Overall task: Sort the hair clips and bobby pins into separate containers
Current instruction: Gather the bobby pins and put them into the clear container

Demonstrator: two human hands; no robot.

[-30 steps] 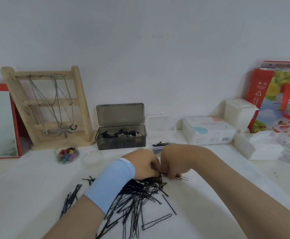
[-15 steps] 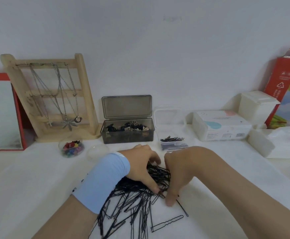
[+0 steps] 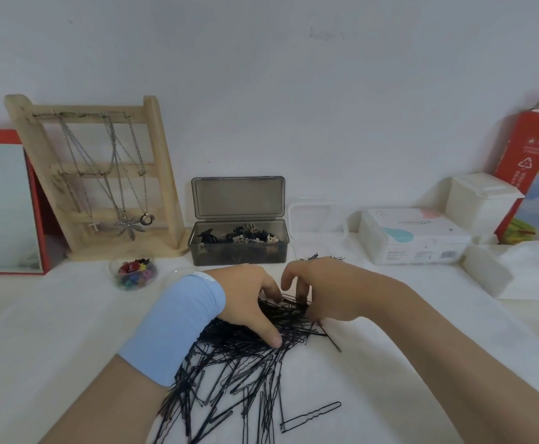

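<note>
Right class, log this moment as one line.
phase: gathering | left hand: grips bobby pins | right hand: touches bobby pins | grey box: open, hair clips inside

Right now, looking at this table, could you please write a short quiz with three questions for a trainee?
1. True or false: the lid of the grey box is shut.
2. The left hand and the right hand both touch a pile of: A) coins, B) bobby pins, C) buttons.
3. What hangs on the wooden stand?
Key: 1 false; 2 B; 3 necklaces.
</note>
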